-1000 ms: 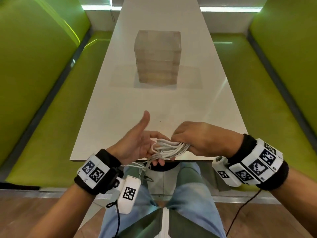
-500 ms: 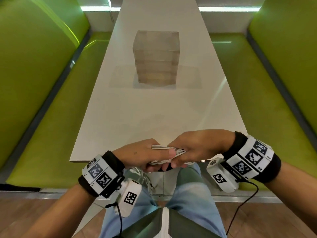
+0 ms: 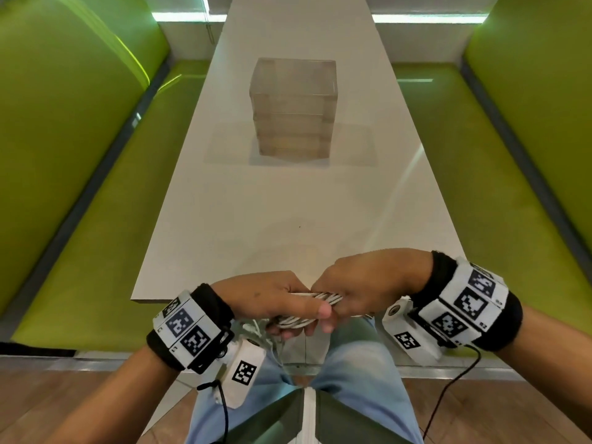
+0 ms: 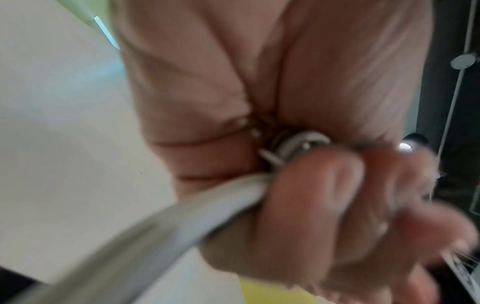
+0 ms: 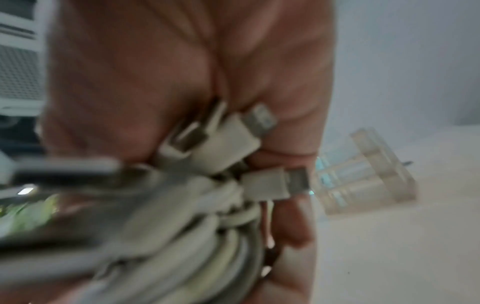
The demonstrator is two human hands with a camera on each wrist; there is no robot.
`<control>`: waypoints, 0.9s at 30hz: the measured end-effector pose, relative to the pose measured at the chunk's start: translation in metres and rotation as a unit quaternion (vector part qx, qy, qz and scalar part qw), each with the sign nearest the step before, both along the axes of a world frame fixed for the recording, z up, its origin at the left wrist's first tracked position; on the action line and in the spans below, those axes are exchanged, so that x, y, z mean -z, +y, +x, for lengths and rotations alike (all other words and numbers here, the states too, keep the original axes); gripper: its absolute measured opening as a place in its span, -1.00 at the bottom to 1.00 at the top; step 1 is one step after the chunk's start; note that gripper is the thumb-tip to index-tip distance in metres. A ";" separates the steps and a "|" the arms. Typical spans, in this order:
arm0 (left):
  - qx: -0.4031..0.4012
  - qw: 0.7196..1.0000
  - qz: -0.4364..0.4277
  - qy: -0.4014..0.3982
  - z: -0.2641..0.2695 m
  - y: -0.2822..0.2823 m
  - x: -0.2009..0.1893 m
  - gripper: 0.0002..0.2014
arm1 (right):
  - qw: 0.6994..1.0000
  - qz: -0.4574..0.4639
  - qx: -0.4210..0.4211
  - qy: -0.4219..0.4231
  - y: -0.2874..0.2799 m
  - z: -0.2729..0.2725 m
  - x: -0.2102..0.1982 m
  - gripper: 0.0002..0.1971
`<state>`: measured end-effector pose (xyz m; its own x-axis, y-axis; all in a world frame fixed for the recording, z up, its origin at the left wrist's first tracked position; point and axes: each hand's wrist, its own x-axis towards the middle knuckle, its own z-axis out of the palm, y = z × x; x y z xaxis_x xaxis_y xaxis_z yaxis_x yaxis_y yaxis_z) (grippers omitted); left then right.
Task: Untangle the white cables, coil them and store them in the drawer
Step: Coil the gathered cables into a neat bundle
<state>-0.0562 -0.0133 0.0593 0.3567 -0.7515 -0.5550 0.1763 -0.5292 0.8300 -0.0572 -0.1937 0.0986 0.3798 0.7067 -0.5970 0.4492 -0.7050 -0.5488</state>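
Note:
A bundle of white cables (image 3: 323, 298) hangs between both hands just past the near edge of the white table (image 3: 288, 200). My left hand (image 3: 282, 299) grips the bundle from the left, thumb laid over the strands. My right hand (image 3: 358, 286) clasps it from the right. In the right wrist view the cables (image 5: 182, 226) show as wound loops with several white plug ends (image 5: 275, 185) sticking out. The left wrist view shows one thick white cable (image 4: 155, 216) running out of the fist. A clear plastic drawer unit (image 3: 293, 107) stands mid-table, its drawers closed.
Green padded benches (image 3: 80, 187) line both sides of the table. My knees in blue jeans (image 3: 352, 379) are below the hands. A black cord (image 3: 448, 395) trails from the right wrist camera.
A second ago my left hand was open, palm up, under the cables. It has since turned over and closed round the bundle, and both hands have drawn closer together.

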 end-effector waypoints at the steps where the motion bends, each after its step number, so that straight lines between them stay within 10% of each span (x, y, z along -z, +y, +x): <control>1: 0.002 1.000 -0.009 -0.002 0.000 0.001 -0.001 -0.46 | 0.998 0.027 0.023 0.048 -0.002 0.002 -0.001 -0.68; 7: -0.017 0.999 -0.048 -0.002 -0.001 0.001 -0.001 -0.51 | 0.975 0.128 0.085 0.160 -0.010 0.002 -0.001 -0.81; 16: -0.050 0.996 -0.079 -0.010 0.004 -0.004 0.000 -0.57 | 0.987 0.076 0.103 0.096 -0.010 0.006 -0.005 -0.86; 27: -0.097 0.983 -0.159 0.003 0.004 -0.001 0.010 -0.13 | 0.986 0.104 0.104 0.083 -0.017 0.012 -0.014 -0.80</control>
<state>-0.0524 -0.0142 0.0498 0.5074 -0.8056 -0.3060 0.2528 -0.2004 0.9466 -0.0450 -0.2107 0.1121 0.4379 0.7373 -0.5143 0.1985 -0.6373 -0.7446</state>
